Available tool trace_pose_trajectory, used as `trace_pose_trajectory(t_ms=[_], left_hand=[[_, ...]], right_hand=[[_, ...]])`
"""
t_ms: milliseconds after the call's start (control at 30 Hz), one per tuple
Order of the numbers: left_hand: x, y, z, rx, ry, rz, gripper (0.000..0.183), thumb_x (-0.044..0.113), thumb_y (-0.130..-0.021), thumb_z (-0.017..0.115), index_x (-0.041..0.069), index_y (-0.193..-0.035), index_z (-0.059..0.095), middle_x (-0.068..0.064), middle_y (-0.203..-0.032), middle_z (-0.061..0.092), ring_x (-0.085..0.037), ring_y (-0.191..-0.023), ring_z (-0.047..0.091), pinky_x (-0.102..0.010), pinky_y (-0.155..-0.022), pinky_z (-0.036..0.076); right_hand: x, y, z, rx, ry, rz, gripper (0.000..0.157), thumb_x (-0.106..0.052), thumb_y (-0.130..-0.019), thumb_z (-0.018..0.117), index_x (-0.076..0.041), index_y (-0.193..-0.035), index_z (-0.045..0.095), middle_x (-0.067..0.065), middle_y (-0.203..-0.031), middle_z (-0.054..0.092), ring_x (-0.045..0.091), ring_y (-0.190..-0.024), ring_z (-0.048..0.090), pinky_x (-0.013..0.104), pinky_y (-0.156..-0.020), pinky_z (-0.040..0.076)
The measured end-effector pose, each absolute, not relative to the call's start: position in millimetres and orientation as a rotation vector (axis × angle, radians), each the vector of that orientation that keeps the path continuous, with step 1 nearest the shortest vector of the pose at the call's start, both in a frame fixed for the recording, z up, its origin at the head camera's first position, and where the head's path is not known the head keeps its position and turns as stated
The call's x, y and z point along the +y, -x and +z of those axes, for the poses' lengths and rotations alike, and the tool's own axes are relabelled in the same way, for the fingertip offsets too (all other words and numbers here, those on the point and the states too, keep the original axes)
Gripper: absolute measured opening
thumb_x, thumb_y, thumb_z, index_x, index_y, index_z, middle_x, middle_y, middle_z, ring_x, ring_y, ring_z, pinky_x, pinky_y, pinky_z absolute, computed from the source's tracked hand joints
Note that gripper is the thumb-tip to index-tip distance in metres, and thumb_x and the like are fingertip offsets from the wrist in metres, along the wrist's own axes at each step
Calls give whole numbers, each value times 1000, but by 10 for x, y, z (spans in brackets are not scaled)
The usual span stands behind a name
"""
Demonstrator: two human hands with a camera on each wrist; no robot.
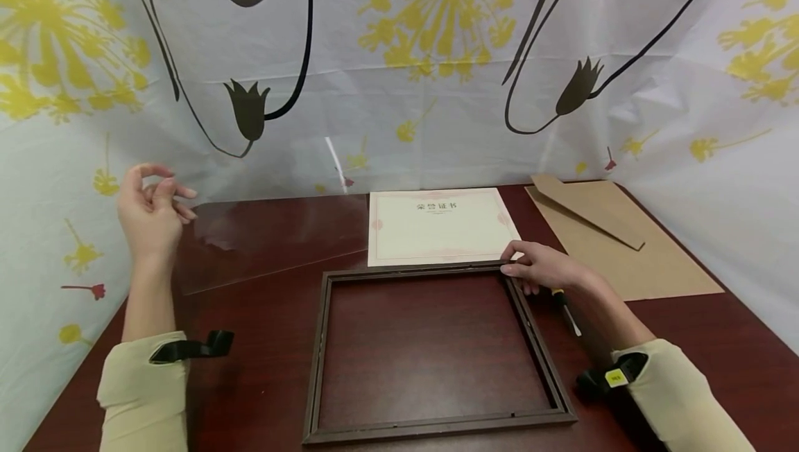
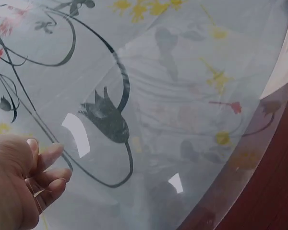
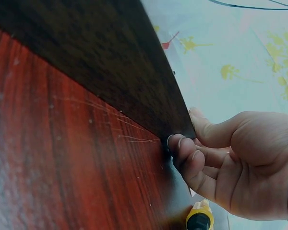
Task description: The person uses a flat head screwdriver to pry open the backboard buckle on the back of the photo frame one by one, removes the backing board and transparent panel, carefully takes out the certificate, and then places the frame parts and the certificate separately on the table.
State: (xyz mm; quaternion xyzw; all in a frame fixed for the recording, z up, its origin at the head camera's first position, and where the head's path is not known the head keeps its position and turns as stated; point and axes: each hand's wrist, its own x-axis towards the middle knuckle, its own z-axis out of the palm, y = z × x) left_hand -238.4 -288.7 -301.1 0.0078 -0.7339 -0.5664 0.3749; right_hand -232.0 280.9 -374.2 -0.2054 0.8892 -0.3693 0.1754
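My left hand (image 1: 152, 213) is raised at the left, pinching a clear plastic sheet (image 1: 275, 244) between thumb and fingers. The sheet slants up from the table with bright glare on it, and in the left wrist view the clear sheet (image 2: 182, 129) spreads out beyond the left hand (image 2: 26, 179). A dark brown picture frame (image 1: 431, 428) lies on the table with only tabletop inside it. At its far right corner my right hand (image 1: 546, 265) grips the frame, thumb on one side and fingers on the other; the right wrist view shows the frame's side (image 3: 115, 62) close up.
A printed certificate (image 1: 443, 230) lies behind the frame. To the right is a brown backing board (image 1: 649, 258) with a stand flap (image 1: 583, 213). A screwdriver (image 1: 569, 317) lies beside the right hand. A patterned curtain (image 1: 387, 91) hangs behind the dark red table (image 1: 250, 383).
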Motion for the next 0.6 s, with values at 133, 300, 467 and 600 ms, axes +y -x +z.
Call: trace_pose_trajectory(t_ms=[133,300,467,600], left_hand=[[-2952,2388,-3041,-1938,-88,-1437,14,14,-107,46,18,-112,58,9,-67,63,-7,-42,54,-16,-45,47],[-2990,2370,-3068,-1947,-170,-1525,24,7,-107,44,18,-123,59,5,-70,63,-8,-43,53,-16,-44,46],[-3026,2387,-3112,-1974,-218,-1553,40,10,-107,46,21,-145,53,7,-70,63,-7,-43,53,-15,-44,46],[-3050,2435,-3170,-1984,-258,-1553,40,12,-107,47,18,-146,47,9,-69,63,-8,-43,52,-16,-44,45]], right_hand=[[2813,2320,-3745,2523,576,-1034,23,-15,-104,58,3,-117,53,7,-68,57,22,-57,58,34,-55,51],[2807,2321,-3750,2525,567,-1034,22,-15,-104,58,3,-116,53,6,-67,57,22,-57,58,34,-56,51],[2801,2318,-3750,2518,576,-1055,23,-14,-104,59,3,-117,53,6,-66,57,21,-56,58,34,-55,51],[2803,2312,-3743,2512,582,-1069,23,-14,-104,58,4,-117,52,6,-65,57,22,-56,58,35,-54,51]])
